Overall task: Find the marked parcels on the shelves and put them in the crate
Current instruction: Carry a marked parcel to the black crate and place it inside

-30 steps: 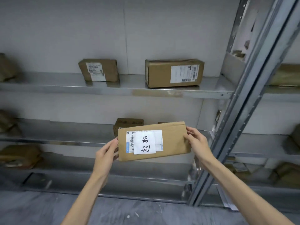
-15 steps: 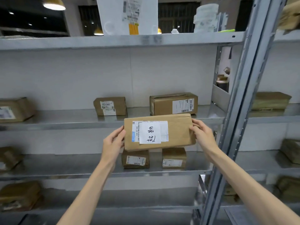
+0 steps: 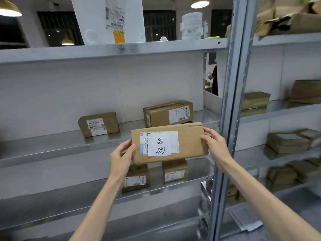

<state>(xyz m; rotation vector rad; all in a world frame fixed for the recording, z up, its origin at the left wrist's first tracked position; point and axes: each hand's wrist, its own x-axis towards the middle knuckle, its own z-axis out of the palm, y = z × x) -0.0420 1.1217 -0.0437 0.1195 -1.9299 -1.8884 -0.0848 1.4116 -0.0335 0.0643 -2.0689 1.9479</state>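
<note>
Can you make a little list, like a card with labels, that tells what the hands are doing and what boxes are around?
held: cardboard parcel with a handwritten white note on its label
left hand: grips the parcel's left end
right hand: grips its right end
middle shelf: two labelled boxes
lower shelf: two small boxes
crate: not in view

Matt brown cardboard parcel (image 3: 187, 145), white paper label (image 3: 160, 144), dull brushed metal shelf (image 3: 60, 146)

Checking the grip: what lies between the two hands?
Only the marked parcel, in the head view: left hand on one end, right hand on the other.
</note>
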